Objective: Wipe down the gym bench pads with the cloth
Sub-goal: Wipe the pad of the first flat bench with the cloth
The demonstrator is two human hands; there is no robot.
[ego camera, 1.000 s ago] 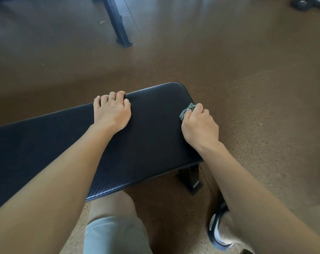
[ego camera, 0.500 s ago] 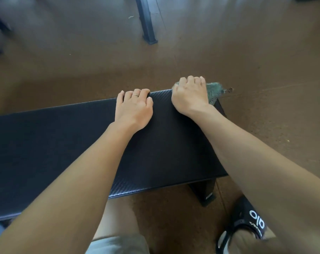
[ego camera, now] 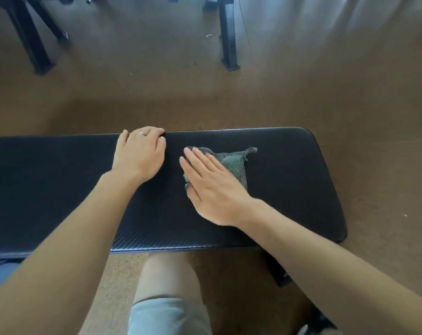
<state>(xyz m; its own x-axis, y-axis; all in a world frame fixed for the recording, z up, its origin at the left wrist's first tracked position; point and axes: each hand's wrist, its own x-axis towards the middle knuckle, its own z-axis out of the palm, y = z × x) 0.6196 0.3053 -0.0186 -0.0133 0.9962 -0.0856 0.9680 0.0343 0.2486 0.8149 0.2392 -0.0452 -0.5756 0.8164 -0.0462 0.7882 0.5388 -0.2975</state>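
right hand (ego camera: 212,189) presses flat on cloth (ego camera: 231,163) on pad (ego camera: 289,189); left hand (ego camera: 139,153) grips pad's far edge.

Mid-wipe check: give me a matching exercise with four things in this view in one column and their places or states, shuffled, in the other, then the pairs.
Things:
1. left hand
2. right hand
3. cloth
4. bench pad

Places or states:
A. black, textured, spans the frame
B. flat, pressing down on the cloth
C. fingers curled over the pad's far edge
D. green-grey, spread on the pad, partly under a hand

Pairs: 1-C, 2-B, 3-D, 4-A
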